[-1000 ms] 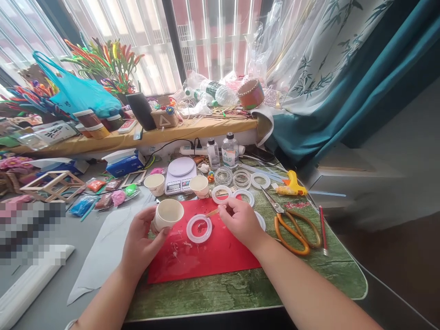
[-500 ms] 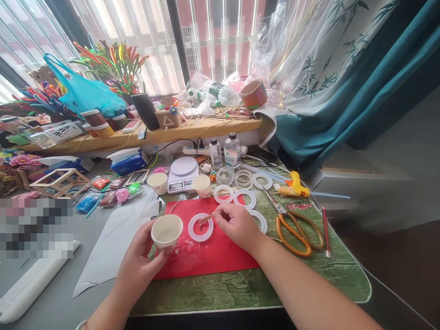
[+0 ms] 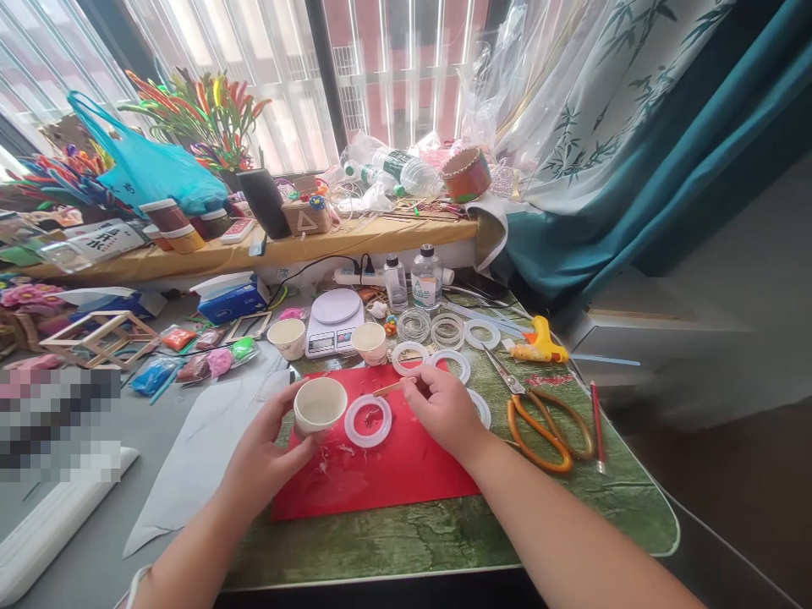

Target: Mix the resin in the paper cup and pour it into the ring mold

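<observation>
My left hand (image 3: 276,444) is wrapped round a white paper cup (image 3: 320,406), held tilted just above the left part of a red sheet (image 3: 393,478). Between thumb and fingers my right hand (image 3: 444,406) pinches a thin wooden stick (image 3: 390,387), whose tip is over the far edge of a translucent ring mold (image 3: 368,438). That mold lies on the red sheet right beside the cup, with small dark red bits showing in its middle. More white ring molds (image 3: 452,367) lie beyond and beside my right hand, one partly hidden by it.
Behind the sheet stand a kitchen scale (image 3: 334,326), two paper cups (image 3: 288,338) and two clear bottles (image 3: 427,279). Large scissors (image 3: 539,423), a yellow glue gun (image 3: 539,342) and a red pencil (image 3: 597,427) lie on the right. White paper (image 3: 196,457) lies on the left.
My left hand has brought the cup rightward and a little up, close to the ring mold. The stick has lifted from the mold's centre to its far edge.
</observation>
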A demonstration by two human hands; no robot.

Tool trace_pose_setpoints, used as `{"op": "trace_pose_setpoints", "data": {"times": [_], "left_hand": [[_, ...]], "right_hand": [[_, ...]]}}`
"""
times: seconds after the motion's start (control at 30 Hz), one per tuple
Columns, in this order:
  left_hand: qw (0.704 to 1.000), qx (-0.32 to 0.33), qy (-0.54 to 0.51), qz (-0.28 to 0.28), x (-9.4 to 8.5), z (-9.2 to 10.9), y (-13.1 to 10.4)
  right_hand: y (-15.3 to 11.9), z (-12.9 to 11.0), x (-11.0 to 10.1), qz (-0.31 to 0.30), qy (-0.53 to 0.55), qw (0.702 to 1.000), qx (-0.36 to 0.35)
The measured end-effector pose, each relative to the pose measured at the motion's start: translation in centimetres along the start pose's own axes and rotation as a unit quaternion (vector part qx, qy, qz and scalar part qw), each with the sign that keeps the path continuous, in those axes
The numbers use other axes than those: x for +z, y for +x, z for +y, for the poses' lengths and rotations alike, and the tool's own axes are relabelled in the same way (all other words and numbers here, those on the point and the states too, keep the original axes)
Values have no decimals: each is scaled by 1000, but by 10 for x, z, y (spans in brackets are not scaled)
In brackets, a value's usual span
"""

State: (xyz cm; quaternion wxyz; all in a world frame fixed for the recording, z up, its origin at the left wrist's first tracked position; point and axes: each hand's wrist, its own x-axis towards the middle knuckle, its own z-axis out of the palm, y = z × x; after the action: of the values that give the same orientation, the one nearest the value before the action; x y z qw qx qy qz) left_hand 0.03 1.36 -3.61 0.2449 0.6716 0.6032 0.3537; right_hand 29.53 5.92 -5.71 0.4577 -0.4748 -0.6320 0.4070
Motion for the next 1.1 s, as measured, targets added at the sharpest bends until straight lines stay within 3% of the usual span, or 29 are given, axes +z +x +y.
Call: {"op": "trace_pose_setpoints", "data": {"times": [0.23, 0.43, 0.7, 1.1], "left_hand": [[998, 44, -15, -47, -1, -11, 53], [995, 63, -18, -76, 4, -16, 73], [993, 83, -23, -85, 13, -24, 72], [992, 41, -78, -94, 19, -20, 62]], "right_hand": [[3, -2, -1, 12, 10, 1000, 6], [4, -2, -2, 14, 20, 1000, 13], [4, 1, -2, 30, 15, 999, 29], [2, -1, 1, 14, -46, 999, -15]]}}
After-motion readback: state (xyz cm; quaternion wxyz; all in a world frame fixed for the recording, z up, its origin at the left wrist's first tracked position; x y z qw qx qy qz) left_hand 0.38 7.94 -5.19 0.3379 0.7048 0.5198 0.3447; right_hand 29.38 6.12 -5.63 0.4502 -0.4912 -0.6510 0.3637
